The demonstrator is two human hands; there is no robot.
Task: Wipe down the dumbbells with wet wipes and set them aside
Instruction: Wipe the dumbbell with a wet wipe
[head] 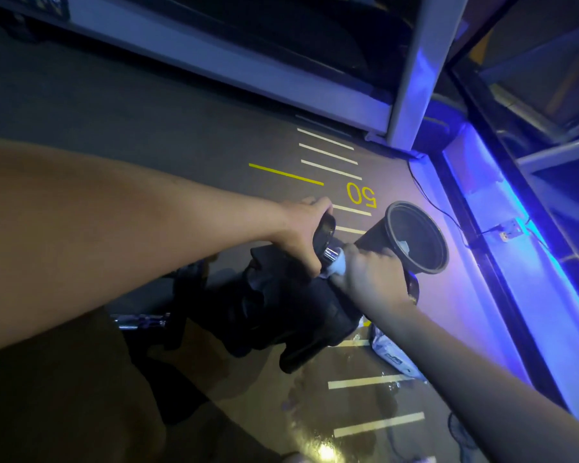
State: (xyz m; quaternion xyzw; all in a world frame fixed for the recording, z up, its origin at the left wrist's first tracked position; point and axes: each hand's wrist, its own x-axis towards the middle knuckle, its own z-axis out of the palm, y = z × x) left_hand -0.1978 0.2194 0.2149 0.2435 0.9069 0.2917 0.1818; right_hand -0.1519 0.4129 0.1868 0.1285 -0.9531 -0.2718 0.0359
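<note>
Both hands were on one dumbbell (pixel 328 248) held just above the floor (pixel 181 145). Her or his left hand (pixel 301 235) gripped the far-left head, a dark disc, with fingers curled over its rim. At the chrome handle, the right hand (pixel 368 272) was wrapped around a white wet wipe (pixel 338 265), pinching it against the bar. From where I stood the dumbbell's long axis ran from far left to near right, and its other head seemed to show dark below the right wrist, though I could not be sure in that light. So the bare stretch of handle lay between the two hands, toward the left one, and the right hand, nearer the bar, looked the one to slide along that axis. Just right of the hands a dark bucket-like bin (pixel 415 238) lay tipped on its side, mouth toward the viewer. Nearer, under the right forearm, a wipes packet (pixel 395 355) lay on the floor. More dark dumbbells (pixel 264 315) were heaped below the hands, apparently still to be cleaned.
</note>
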